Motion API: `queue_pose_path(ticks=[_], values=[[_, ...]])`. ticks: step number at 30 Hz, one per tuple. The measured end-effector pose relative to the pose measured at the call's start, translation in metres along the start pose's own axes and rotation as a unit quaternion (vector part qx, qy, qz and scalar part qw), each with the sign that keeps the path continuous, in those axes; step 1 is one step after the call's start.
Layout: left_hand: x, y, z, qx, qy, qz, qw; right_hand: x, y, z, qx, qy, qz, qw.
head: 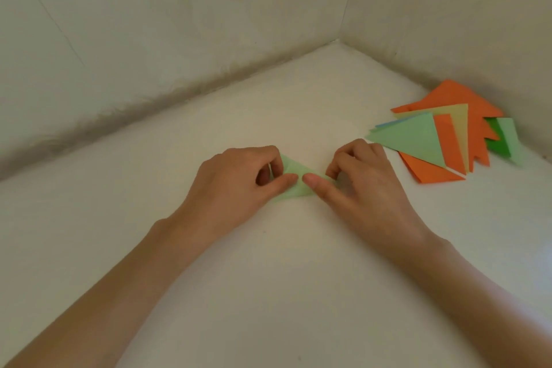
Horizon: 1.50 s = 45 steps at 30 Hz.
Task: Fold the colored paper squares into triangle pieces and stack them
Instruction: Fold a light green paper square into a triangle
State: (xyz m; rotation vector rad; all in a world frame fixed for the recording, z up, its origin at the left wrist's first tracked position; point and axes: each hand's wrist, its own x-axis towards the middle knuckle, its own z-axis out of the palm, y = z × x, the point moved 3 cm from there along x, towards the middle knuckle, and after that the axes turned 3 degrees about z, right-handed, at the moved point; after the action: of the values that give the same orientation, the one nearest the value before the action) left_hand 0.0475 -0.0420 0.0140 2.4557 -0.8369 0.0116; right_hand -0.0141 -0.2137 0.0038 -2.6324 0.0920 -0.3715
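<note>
A small light green folded paper piece (294,170) lies on the white surface in the middle of the view. My left hand (239,185) pinches its left part between thumb and curled fingers. My right hand (361,179) pinches its right end, thumb pressing on the paper beside the left thumb. Much of the piece is hidden under both hands. To the right lies a loose stack of folded triangles (442,140): a light green triangle (412,137) on top, orange, pale yellow and a sliver of blue under it, dark green (495,143) behind.
The white surface (268,278) meets two pale walls that join in a corner (339,39) at the back right. The stack sits close to the right wall.
</note>
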Motion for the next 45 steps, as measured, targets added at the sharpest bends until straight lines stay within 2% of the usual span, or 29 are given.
queue_pose_path(ticks=[4, 7, 10, 12, 16, 19, 22, 25, 28, 30, 34, 37, 41, 45], values=[[-0.006, -0.002, 0.005, 0.004, 0.041, 0.009, 0.999, 0.0, 0.009, -0.011, 0.068, -0.064, 0.039, 0.995], [-0.008, -0.003, 0.007, -0.013, 0.064, 0.033, 0.997, 0.001, 0.011, -0.009, 0.095, -0.067, 0.043, 0.992], [-0.007, -0.004, 0.008, -0.058, 0.083, 0.071, 0.992, 0.0, 0.006, -0.01, 0.131, -0.036, 0.023, 0.991], [-0.007, -0.005, 0.008, -0.102, 0.068, 0.052, 0.991, 0.0, 0.002, -0.015, 0.173, -0.012, 0.005, 0.985], [-0.006, -0.005, 0.006, -0.209, 0.024, 0.008, 0.978, -0.001, -0.008, -0.02, 0.273, -0.031, -0.035, 0.961], [-0.006, -0.002, -0.001, -0.271, 0.02, 0.008, 0.962, -0.002, -0.014, -0.021, 0.301, -0.029, -0.088, 0.949], [-0.005, 0.0, -0.006, -0.284, 0.009, 0.012, 0.959, -0.002, -0.013, -0.022, 0.328, -0.022, -0.102, 0.939], [-0.003, -0.003, -0.008, -0.291, -0.034, 0.019, 0.956, -0.001, -0.011, -0.025, 0.33, -0.009, -0.117, 0.937], [-0.004, -0.004, -0.011, -0.362, -0.082, 0.02, 0.928, 0.0, -0.011, -0.029, 0.34, -0.007, -0.123, 0.932], [-0.004, -0.003, -0.014, -0.392, -0.078, 0.018, 0.916, 0.0, -0.011, -0.029, 0.372, -0.026, -0.109, 0.921], [0.0, -0.006, -0.016, -0.372, 0.012, 0.0, 0.928, 0.001, -0.012, -0.023, 0.477, -0.091, 0.001, 0.874], [0.001, -0.007, -0.016, -0.341, 0.078, 0.013, 0.937, 0.002, -0.018, -0.023, 0.519, -0.108, 0.075, 0.845], [0.0, -0.001, -0.013, -0.327, 0.121, -0.005, 0.937, 0.001, -0.024, -0.025, 0.538, -0.106, 0.114, 0.828], [-0.001, 0.009, -0.011, -0.431, 0.126, -0.055, 0.892, 0.002, -0.024, -0.028, 0.549, -0.081, 0.124, 0.822]])
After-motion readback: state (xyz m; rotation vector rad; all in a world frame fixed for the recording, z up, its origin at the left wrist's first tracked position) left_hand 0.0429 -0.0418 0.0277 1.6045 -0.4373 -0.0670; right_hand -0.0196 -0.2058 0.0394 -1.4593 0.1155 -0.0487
